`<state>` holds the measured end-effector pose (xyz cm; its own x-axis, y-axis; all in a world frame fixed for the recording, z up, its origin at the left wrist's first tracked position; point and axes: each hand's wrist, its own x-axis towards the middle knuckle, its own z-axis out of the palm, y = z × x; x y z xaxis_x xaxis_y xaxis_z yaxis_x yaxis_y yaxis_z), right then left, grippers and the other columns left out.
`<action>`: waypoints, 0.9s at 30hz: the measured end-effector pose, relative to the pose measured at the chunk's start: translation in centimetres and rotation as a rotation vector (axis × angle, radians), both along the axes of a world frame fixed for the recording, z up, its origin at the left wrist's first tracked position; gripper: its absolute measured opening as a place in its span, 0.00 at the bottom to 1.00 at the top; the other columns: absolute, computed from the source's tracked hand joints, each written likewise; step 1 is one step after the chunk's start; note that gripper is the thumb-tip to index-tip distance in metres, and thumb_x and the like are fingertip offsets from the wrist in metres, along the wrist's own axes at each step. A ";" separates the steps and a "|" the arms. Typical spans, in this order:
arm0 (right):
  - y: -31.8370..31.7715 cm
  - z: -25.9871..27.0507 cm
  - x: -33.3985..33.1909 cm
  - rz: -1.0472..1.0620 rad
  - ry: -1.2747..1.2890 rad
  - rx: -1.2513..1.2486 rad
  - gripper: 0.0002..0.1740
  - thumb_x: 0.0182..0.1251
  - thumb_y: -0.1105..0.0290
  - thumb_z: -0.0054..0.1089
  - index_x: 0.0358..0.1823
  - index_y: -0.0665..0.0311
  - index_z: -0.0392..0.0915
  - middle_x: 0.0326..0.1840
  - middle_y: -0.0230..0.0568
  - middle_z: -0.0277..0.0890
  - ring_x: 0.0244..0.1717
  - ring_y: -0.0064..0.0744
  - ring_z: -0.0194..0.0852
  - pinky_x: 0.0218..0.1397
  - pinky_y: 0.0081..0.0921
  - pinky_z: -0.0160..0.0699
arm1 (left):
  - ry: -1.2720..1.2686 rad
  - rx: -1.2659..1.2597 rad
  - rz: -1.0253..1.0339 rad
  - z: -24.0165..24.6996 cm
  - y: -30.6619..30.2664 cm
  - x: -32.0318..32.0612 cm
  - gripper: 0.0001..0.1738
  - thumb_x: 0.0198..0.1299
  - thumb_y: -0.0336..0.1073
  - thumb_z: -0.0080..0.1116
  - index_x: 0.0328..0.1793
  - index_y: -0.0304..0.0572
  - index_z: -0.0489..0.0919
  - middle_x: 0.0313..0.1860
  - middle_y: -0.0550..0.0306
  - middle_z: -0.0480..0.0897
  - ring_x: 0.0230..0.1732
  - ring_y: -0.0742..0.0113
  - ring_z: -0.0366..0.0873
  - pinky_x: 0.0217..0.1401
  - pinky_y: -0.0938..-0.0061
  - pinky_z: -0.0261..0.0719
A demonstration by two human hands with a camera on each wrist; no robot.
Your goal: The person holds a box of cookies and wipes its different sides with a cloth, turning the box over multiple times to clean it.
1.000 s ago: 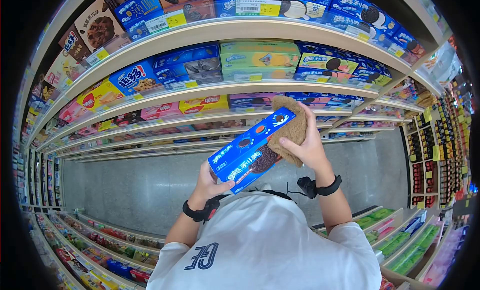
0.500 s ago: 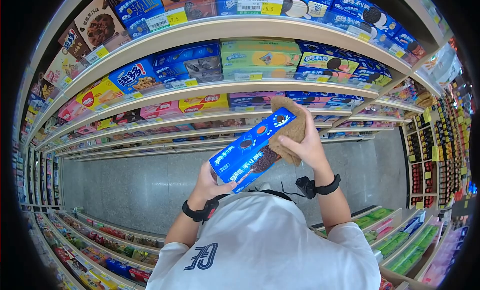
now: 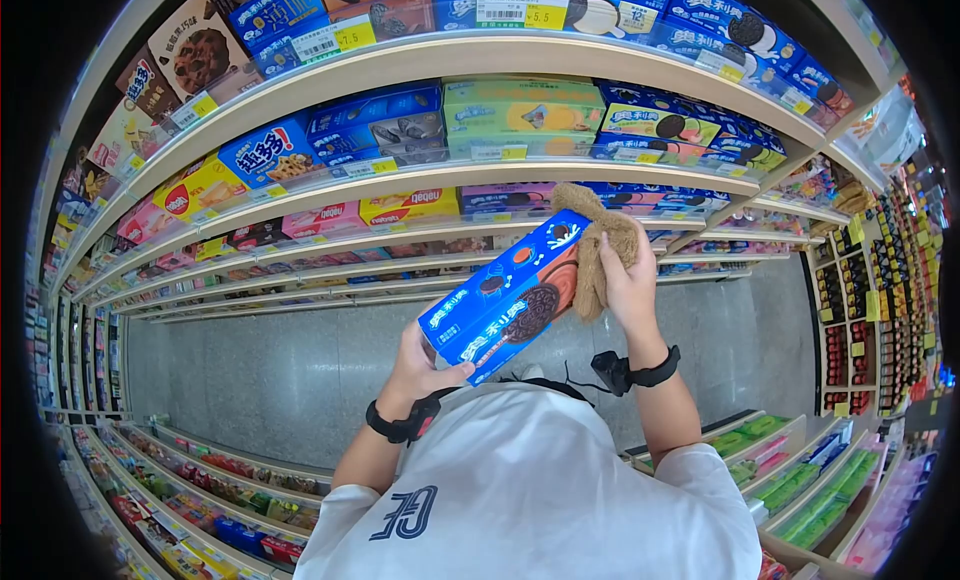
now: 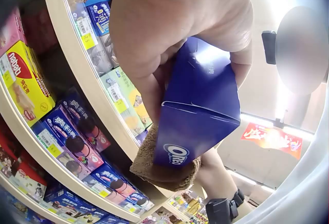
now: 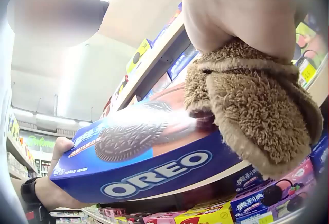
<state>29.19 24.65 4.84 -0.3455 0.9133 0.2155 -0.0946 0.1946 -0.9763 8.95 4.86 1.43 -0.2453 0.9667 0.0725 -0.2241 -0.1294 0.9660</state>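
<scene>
A blue Oreo box point(image 3: 500, 305) is held at a slant before the white shirt. The left hand point(image 3: 418, 365) grips its lower left end, thumb on the front face; in the left wrist view, that hand point(image 4: 180, 18) wraps round the box point(image 4: 198, 100). A brown fluffy cloth point(image 3: 598, 255) lies against the upper right end. The right hand point(image 3: 630, 280) holds the cloth, its thumb pressing into it. Bunched folds of the cloth point(image 5: 262, 111) hang below the right hand point(image 5: 241, 13) in the right wrist view, touching the box point(image 5: 149, 147).
Shelves point(image 3: 400, 195) of boxed biscuits stand in front, with price tags along their edges. Grey floor point(image 3: 250, 370) lies below the hands. Low shelves point(image 3: 200, 460) of packets are at the lower left, more point(image 3: 800, 480) at the lower right. A rack of jars point(image 3: 870, 310) stands at the right.
The right hand and the cloth have shifted right and toward the box's end, showing more of the box's printed front. The cloth is more bunched. The left hand and box have barely moved.
</scene>
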 end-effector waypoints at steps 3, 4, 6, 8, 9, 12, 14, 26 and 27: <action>-0.8 0.9 -0.3 -0.029 -0.183 0.306 0.19 0.64 0.73 0.57 0.56 0.69 0.68 0.48 0.43 0.78 0.48 0.27 0.76 0.52 0.25 0.74 | -0.021 -0.003 0.015 -0.1 0.2 0.0 0.48 0.34 0.30 0.70 0.67 0.28 0.62 0.57 0.49 0.75 0.58 0.64 0.73 0.64 0.68 0.67; -1.0 1.3 -0.7 -0.030 -0.184 0.307 0.19 0.64 0.73 0.57 0.56 0.69 0.68 0.48 0.43 0.78 0.48 0.27 0.76 0.52 0.25 0.74 | -0.015 0.018 -0.001 -0.1 0.3 -0.1 0.48 0.35 0.30 0.71 0.67 0.29 0.62 0.58 0.50 0.75 0.59 0.65 0.72 0.64 0.69 0.66; -1.5 1.7 -1.1 -0.050 -0.249 0.484 0.18 0.64 0.74 0.57 0.55 0.69 0.68 0.47 0.42 0.78 0.48 0.26 0.76 0.51 0.25 0.74 | -0.012 0.031 -0.018 0.0 0.0 -0.1 0.47 0.37 0.29 0.73 0.67 0.30 0.63 0.58 0.51 0.75 0.59 0.66 0.72 0.65 0.70 0.65; -0.5 1.1 -0.4 -0.009 -0.138 0.216 0.25 0.61 0.70 0.62 0.58 0.68 0.67 0.51 0.45 0.76 0.51 0.30 0.75 0.55 0.28 0.72 | -0.044 0.011 -0.012 0.2 0.0 -0.2 0.47 0.37 0.29 0.72 0.67 0.29 0.62 0.58 0.51 0.75 0.59 0.66 0.72 0.65 0.70 0.66; -0.2 0.8 -0.2 0.034 -0.030 -0.054 0.31 0.57 0.67 0.67 0.60 0.67 0.66 0.54 0.47 0.74 0.55 0.33 0.73 0.59 0.31 0.69 | -0.045 0.010 -0.011 0.1 0.0 -0.2 0.47 0.37 0.29 0.72 0.67 0.29 0.62 0.58 0.51 0.75 0.59 0.66 0.72 0.65 0.70 0.66; -0.7 1.4 -0.5 0.052 -0.146 0.198 0.29 0.58 0.69 0.64 0.60 0.67 0.65 0.53 0.47 0.75 0.56 0.33 0.72 0.59 0.30 0.69 | -0.027 0.042 0.015 0.0 0.1 0.1 0.47 0.37 0.29 0.72 0.67 0.29 0.63 0.57 0.51 0.75 0.58 0.66 0.73 0.64 0.70 0.67; -1.3 1.9 -1.1 -0.032 -0.253 0.446 0.17 0.66 0.76 0.54 0.56 0.69 0.69 0.45 0.40 0.79 0.49 0.26 0.75 0.53 0.24 0.73 | -0.025 0.032 0.008 0.0 0.1 0.0 0.46 0.37 0.29 0.72 0.66 0.29 0.63 0.57 0.50 0.76 0.58 0.66 0.74 0.63 0.70 0.68; 0.3 -1.4 0.4 0.007 0.033 -0.006 0.20 0.67 0.72 0.55 0.58 0.70 0.67 0.51 0.42 0.75 0.52 0.26 0.72 0.56 0.25 0.70 | -0.065 -0.013 0.023 -0.4 -0.2 -0.2 0.47 0.36 0.29 0.72 0.66 0.27 0.63 0.56 0.50 0.76 0.57 0.66 0.74 0.63 0.71 0.68; -0.1 -1.1 0.1 0.015 0.033 -0.036 0.24 0.65 0.70 0.58 0.60 0.69 0.65 0.54 0.44 0.74 0.55 0.28 0.71 0.59 0.27 0.69 | -0.065 -0.015 0.020 -0.4 -0.1 -0.2 0.47 0.36 0.29 0.72 0.66 0.27 0.63 0.56 0.50 0.76 0.57 0.66 0.74 0.63 0.71 0.68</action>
<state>29.32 24.53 3.71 -0.3526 0.9153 0.1945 -0.1297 0.1580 -0.9789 8.78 4.77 1.04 -0.2686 0.9624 0.0411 -0.2842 -0.1199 0.9513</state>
